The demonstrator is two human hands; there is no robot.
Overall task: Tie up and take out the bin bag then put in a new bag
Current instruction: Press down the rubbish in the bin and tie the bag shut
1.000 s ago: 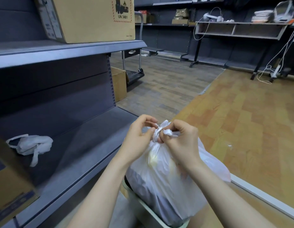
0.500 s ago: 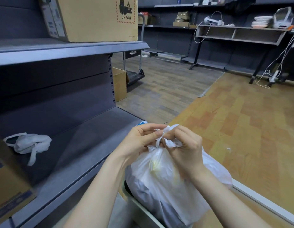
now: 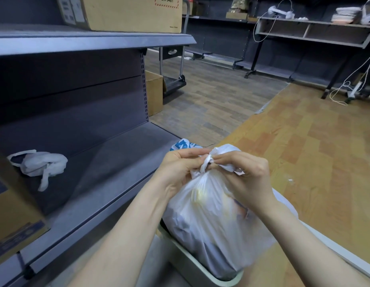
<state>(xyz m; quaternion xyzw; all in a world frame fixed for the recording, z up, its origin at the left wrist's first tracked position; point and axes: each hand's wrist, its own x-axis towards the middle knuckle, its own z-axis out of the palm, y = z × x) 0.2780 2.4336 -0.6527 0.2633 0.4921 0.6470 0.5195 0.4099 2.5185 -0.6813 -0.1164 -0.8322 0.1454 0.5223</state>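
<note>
A full white bin bag (image 3: 213,220) sits in a pale grey bin (image 3: 202,266) at the bottom centre. Its gathered top forms a knot (image 3: 208,165). My left hand (image 3: 180,172) pinches the bag's twisted handle on the left of the knot. On the other side, my right hand (image 3: 248,179) pinches the other handle. A crumpled white spare bag (image 3: 41,165) lies on the lower grey shelf (image 3: 109,183) to the left.
A blue-and-white packet (image 3: 184,145) shows behind my left hand. Cardboard boxes stand on the upper shelf (image 3: 126,11), at the left edge (image 3: 12,220) and on the floor (image 3: 154,92). A trolley (image 3: 173,79) and benches with cables (image 3: 312,32) stand further back. Wooden floor spreads right.
Both hands have drawn the bag's handles tighter and lower into a knot. The view has tipped downward and a blue-and-white packet now shows behind my left hand.
</note>
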